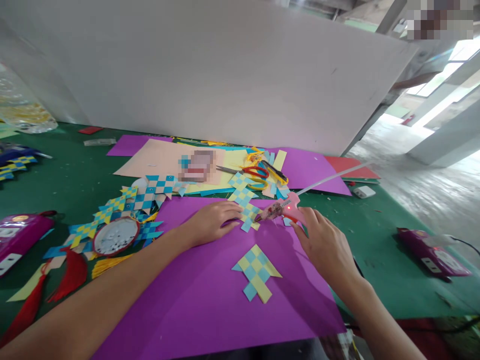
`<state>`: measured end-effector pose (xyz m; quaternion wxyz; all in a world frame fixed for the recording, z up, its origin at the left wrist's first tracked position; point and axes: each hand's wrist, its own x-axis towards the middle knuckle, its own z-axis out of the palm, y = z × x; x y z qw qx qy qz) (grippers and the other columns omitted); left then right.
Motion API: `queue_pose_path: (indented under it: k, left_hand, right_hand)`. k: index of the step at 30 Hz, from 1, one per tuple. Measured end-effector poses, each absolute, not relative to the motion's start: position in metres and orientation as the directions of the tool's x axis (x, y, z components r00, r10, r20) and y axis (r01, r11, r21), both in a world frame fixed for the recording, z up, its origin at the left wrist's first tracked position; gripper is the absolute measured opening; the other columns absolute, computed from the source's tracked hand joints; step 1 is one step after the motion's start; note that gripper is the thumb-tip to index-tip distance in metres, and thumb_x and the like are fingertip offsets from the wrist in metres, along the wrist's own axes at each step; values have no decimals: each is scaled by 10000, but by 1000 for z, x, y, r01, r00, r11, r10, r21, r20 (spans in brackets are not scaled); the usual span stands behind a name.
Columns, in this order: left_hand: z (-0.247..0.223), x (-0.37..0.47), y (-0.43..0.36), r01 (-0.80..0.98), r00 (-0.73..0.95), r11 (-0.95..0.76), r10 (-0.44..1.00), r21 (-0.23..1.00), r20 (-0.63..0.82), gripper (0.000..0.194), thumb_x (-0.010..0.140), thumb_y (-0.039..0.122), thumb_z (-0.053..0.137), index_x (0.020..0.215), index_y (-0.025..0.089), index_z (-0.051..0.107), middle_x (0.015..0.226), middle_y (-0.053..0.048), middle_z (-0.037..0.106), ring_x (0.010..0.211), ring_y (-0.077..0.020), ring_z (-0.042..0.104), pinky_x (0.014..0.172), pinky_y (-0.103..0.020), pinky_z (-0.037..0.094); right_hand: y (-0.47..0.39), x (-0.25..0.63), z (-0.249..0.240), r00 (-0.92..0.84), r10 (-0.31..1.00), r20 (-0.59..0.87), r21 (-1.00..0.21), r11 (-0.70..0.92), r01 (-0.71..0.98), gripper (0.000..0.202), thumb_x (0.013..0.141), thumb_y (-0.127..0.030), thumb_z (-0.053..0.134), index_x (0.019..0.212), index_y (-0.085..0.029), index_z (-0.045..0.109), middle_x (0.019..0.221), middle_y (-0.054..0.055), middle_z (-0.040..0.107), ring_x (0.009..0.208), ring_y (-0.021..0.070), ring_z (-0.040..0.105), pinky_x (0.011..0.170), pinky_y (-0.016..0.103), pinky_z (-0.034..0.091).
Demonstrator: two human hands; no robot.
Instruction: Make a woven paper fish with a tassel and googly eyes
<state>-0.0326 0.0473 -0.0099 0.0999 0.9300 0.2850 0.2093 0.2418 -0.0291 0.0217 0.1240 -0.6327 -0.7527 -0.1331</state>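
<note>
Head view: gripping pink plastic hot-glue gun in R hand, w/ long clear glue stick out the back; aiming dark nozzle L, right beside lower part of pale-blue-and-yellow checkered woven-paper piece. Resting L hand at left edge of same piece, w/ fingers close tog.; can't tell if pinching or only steadying. Lying nearer wearer, on purple paper sheet over green tabletop: similar fish-shaped woven-paper piece. Could burn L fingers, prob. by letting nozzle swing too far L. Might drip glue onto purple sheet & bond piece there, from over-squeezing. Might also shove piece into red-and-yellow-handled scissors nr. its top end & crease strips, by pressing unevenly.
</note>
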Motion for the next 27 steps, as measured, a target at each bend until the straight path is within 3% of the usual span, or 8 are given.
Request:
queue_pose_path:
  k: [20,27]
  left_hand:
    - [-12,-32,47,486,745,-823,566,293,353,244,941,269,525,1113,175,670,1160,-75,692,1159,-212,600,1054,-381,442]
    - [-14,-33,47,499,743,-820,572,281,348,249,943,284,523,1121,184,665,1172,-72,691,1171,-211,594,1063,-386,433]
  right_hand:
    - [-18,231,22,-146,942,303,49,138,989,189,910,-273,547,1055,-161,502,926,83,656,810,250,647,633,325,456]
    - [-19,236,19,-112,926,360,12,116,993,333,882,-430,582,1064,-164,498,988,106,674,807,266,666,628,333,469]
